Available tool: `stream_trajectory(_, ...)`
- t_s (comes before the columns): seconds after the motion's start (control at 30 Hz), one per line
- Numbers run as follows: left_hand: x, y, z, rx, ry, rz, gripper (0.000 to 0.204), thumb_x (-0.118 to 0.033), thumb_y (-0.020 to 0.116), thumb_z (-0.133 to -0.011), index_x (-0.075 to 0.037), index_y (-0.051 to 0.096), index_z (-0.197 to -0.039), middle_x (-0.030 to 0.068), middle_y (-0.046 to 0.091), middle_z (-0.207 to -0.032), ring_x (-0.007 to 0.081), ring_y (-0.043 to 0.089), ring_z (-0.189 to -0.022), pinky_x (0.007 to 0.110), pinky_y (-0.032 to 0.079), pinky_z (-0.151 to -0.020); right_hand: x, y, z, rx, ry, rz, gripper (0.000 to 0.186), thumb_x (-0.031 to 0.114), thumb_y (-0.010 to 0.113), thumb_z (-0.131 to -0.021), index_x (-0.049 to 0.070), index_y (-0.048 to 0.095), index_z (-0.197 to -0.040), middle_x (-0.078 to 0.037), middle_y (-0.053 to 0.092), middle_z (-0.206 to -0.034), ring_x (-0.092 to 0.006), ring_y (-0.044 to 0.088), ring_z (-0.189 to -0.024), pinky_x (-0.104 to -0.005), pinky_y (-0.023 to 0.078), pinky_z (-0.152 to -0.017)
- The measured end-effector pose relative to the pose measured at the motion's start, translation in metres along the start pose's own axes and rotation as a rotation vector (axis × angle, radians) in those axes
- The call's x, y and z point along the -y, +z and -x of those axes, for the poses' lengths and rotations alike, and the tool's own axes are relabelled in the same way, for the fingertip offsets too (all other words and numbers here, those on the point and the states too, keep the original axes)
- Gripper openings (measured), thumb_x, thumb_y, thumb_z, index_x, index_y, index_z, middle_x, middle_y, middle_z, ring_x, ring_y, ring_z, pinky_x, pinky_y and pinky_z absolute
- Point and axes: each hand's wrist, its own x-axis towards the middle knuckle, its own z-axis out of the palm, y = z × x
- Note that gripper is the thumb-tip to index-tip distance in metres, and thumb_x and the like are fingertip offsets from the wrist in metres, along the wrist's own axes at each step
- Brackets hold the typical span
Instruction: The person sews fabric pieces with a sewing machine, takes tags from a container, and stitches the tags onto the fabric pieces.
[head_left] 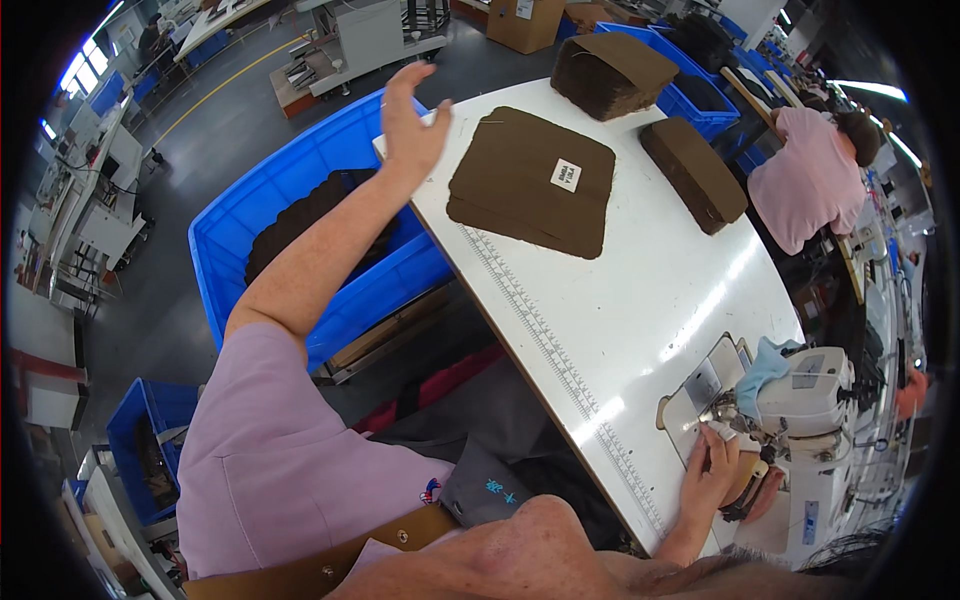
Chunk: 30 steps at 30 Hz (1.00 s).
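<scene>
My left hand [412, 130] is raised at the table's far left corner, over the rim of a blue tub [215, 255]. Its fingers are spread, with nothing between them. Dark fabric pieces [300, 225] lie in that tub, partly hidden by my forearm. To the right of this hand, flat brown fabric panels [530, 185] with a small white printed label [565, 175] rest on the table. My right hand [712, 468] is at the sewing machine [805, 400], beside its needle area. The fingers there are bent together around a small whitish thing, too small to name.
Two stacks of brown fabric pieces, a tall one [610, 75] and a lower one [693, 175], stand along the table's far side. A light blue cloth [765, 375] hangs on the machine. Beyond the table sits a person in a pink shirt [808, 180]. A ruler strip [545, 335] follows the near edge.
</scene>
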Motion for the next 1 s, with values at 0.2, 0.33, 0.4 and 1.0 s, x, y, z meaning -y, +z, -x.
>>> stream_trajectory(0.2,-0.228,0.110,0.021,0.327,0.248,0.575,0.043,0.002,0.071,-0.081,-0.008,0.062,-0.122,0.0088,0.065,-0.129,0.0296,0.060,-0.123,0.039,0.048,-0.104,0.002,0.001,-0.003,-0.057,-0.099,-0.077,0.021,-0.005,0.067,-0.090,0.001,0.072,-0.110,-0.017,0.063,-0.097,-0.0362,0.064,-0.089,-0.0416,0.051,-0.075)
stream_trajectory(0.33,-0.299,0.217,0.064,0.297,-0.119,0.571,0.036,0.008,0.064,-0.075,-0.004,0.060,-0.109,0.0124,0.062,-0.114,0.0321,0.060,-0.109,0.043,0.048,-0.097,0.004,-0.002,0.002,-0.026,-0.047,-0.119,0.023,-0.004,0.069,-0.087,0.003,0.073,-0.109,-0.016,0.062,-0.094,-0.0349,0.063,-0.086,-0.0420,0.049,-0.073)
stream_trajectory(0.4,-0.314,0.256,0.098,0.231,-0.291,0.561,0.038,0.010,0.062,-0.073,-0.004,0.057,-0.108,0.0143,0.057,-0.109,0.0332,0.058,-0.105,0.044,0.047,-0.095,0.005,-0.001,0.002,-0.034,-0.131,-0.071,0.026,-0.003,0.072,-0.084,0.005,0.074,-0.109,-0.014,0.061,-0.092,-0.0337,0.061,-0.081,-0.0422,0.047,-0.071)
stream_trajectory(1.0,-0.346,0.257,0.150,0.432,0.107,0.490,0.044,0.006,0.068,-0.069,-0.006,0.059,-0.110,0.0121,0.055,-0.115,0.0318,0.057,-0.108,0.042,0.046,-0.094,0.104,0.018,-0.077,-0.016,-0.258,-0.451,0.034,0.009,0.073,-0.090,-0.001,0.065,-0.121,-0.018,0.061,-0.117,-0.0312,0.060,-0.101,-0.0394,0.049,-0.092)
